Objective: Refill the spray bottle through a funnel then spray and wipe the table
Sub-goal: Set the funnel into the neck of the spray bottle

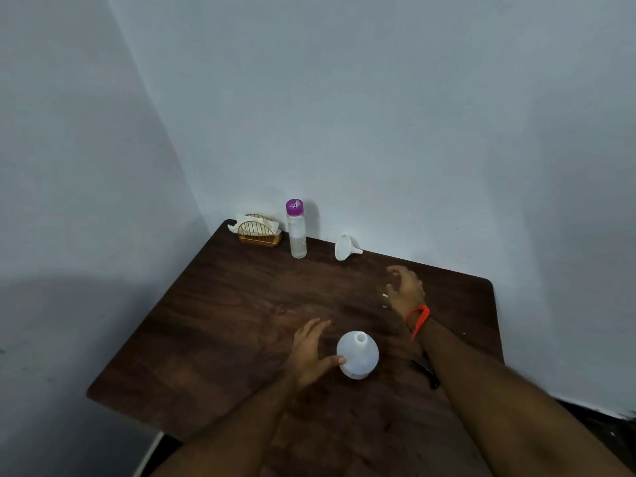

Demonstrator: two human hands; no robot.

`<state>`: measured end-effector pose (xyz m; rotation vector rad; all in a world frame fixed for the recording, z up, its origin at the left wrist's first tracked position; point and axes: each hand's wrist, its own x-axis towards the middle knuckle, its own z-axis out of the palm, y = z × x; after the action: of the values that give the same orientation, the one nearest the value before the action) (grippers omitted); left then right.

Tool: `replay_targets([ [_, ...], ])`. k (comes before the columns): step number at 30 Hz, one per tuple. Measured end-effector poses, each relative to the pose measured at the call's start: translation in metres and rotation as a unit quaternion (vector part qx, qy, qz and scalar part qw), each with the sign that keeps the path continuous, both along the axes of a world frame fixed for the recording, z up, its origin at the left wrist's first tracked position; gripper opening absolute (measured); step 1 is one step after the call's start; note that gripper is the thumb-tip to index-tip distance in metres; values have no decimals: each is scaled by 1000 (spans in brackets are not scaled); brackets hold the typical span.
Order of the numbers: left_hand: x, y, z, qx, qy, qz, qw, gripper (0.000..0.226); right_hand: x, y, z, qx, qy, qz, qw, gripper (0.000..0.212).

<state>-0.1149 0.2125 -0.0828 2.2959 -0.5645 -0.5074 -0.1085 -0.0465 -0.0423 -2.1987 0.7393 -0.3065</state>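
A white round spray bottle (358,356) stands upright on the dark wooden table (220,325), its neck bare with no spray head on it. My left hand (309,352) is beside it on the left, fingers spread, the thumb touching its side. My right hand (404,287) hovers open above the table further back, between the bottle and a white funnel (345,247) that lies on its side near the wall. A clear water bottle with a purple cap (296,230) stands upright at the back. A dark object (428,371), mostly hidden, lies under my right forearm.
A gold wire holder with white napkins (258,230) sits in the back left corner of the table. Walls close off the table at the back and left. The table's right edge (495,325) and near left edge drop to the floor.
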Motion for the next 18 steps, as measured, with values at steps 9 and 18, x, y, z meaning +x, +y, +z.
replay_targets([
  [9,-3,-39,-13,-34,-21,-46,998,86,67,-3,7,4,31,89,996,46],
  [18,19,-55,-25,-72,8,-28,997,56,117,1,-10,11,111,166,980,49],
])
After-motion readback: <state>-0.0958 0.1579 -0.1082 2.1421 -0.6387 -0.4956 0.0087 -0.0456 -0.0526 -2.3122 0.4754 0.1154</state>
